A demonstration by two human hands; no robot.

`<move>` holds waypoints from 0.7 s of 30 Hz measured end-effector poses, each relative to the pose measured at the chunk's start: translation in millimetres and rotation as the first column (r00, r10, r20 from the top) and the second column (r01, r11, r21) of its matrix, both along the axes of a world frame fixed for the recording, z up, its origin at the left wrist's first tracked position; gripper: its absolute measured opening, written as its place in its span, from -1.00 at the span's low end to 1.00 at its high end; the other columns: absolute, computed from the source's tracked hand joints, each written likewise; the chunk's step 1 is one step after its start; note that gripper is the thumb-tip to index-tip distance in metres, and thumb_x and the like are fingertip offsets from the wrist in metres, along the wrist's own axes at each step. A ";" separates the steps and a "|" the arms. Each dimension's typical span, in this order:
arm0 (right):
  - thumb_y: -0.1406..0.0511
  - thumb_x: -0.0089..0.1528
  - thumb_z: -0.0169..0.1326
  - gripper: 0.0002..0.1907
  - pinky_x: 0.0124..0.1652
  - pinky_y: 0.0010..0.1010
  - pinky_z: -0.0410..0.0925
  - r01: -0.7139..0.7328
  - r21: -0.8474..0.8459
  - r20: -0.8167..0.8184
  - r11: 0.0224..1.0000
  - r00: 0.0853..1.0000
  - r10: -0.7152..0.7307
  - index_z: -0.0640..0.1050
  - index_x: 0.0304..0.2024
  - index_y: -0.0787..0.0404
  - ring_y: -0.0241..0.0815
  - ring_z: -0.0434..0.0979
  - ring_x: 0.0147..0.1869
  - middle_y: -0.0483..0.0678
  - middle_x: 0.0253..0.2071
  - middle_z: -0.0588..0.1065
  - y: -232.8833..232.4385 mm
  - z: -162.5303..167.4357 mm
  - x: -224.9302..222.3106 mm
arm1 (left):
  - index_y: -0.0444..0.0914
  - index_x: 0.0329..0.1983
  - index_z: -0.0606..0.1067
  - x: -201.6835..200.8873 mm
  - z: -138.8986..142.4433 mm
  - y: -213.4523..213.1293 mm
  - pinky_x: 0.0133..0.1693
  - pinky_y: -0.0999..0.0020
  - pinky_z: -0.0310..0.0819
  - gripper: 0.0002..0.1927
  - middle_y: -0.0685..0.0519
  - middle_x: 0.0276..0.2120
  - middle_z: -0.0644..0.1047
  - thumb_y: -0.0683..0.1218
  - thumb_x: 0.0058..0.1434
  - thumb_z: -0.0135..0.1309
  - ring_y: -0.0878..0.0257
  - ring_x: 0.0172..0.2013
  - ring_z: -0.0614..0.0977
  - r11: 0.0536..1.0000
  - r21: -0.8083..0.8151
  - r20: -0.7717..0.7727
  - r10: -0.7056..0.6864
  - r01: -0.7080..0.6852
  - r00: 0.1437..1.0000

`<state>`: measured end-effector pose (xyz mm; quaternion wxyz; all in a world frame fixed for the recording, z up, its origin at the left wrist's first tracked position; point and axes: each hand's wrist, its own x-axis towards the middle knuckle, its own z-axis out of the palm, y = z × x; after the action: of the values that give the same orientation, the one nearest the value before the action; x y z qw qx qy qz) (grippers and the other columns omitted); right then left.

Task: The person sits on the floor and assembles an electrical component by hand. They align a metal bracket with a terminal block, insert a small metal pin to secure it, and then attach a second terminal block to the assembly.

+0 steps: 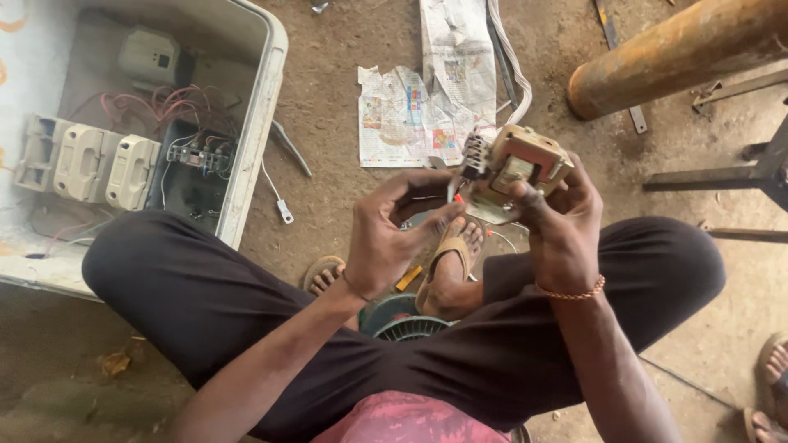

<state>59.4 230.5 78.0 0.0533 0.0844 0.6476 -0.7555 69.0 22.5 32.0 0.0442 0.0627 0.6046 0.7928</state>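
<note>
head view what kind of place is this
Probably an informal electrical repair spot on bare ground: dirt floor, an opened electrical box with loose wiring, a rusty pipe, and torn newspaper as a mat.

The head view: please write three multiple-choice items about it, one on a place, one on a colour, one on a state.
1. Where does the open electrical box lie?
A. on the person's left
B. on the person's right
C. on the lap

2. What colour is the switch unit in the hands?
A. blue
B. beige
C. green

3. How is the switch unit held?
A. lying on the ground
B. in the right hand, the left hand at its side
C. inside the box

Answers: 1 A, it lies at the picture's left; 2 B, the casing is beige; 3 B, both hands are raised above the lap.
</note>
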 end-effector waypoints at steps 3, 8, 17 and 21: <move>0.29 0.37 0.14 -0.57 -0.07 -0.34 0.57 -0.018 -0.257 0.102 0.966 0.994 0.046 0.39 0.22 0.34 -0.13 0.63 0.06 0.09 0.09 0.54 10.9 -11.2 -1.7 | -0.21 0.05 0.57 -2.2 2.6 2.4 0.01 0.35 0.73 -0.73 0.00 0.01 0.64 -0.08 0.32 0.27 0.23 -0.04 0.72 0.956 -0.210 -0.344 0.125 -0.206 0.931; 0.23 0.29 0.19 -0.53 -0.24 -0.47 0.42 -0.065 -0.707 0.098 0.704 0.977 0.189 0.43 0.19 0.28 -0.21 0.55 -0.09 0.09 0.11 0.53 29.5 -34.2 9.6 | -0.20 0.01 0.54 -1.2 15.7 -0.7 -0.06 0.38 0.71 -0.88 0.04 -0.04 0.63 -0.13 0.44 0.17 0.24 -0.06 0.70 0.905 -0.205 -0.564 0.202 -0.372 0.801; 0.31 0.44 0.10 -0.72 -0.27 -0.43 0.34 -0.060 -0.806 0.130 0.589 0.952 0.276 0.44 0.11 0.39 -0.14 0.51 -0.22 0.18 -0.03 0.52 56.6 -68.1 35.9 | -0.32 -0.12 0.48 8.6 23.1 -4.4 -0.16 0.33 0.74 -0.87 -0.07 -0.27 0.63 -0.16 0.41 0.15 0.25 -0.27 0.73 0.847 0.490 0.347 0.026 -0.205 0.938; 0.32 0.32 0.10 -0.57 -0.41 -0.50 0.35 0.027 -0.796 0.199 0.605 0.955 0.219 0.39 0.21 0.34 -0.11 0.56 -0.10 0.17 0.15 0.51 48.4 -61.3 27.4 | -0.28 -0.15 0.47 9.3 24.2 -6.8 -0.21 0.33 0.73 -0.88 -0.04 -0.27 0.61 -0.14 0.43 0.15 0.23 -0.27 0.72 0.785 0.524 0.330 0.171 -0.330 0.929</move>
<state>86.8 279.0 16.8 0.2158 0.1213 0.2368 -0.9395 78.3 15.7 56.2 -0.0030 -0.1148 0.3306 0.9367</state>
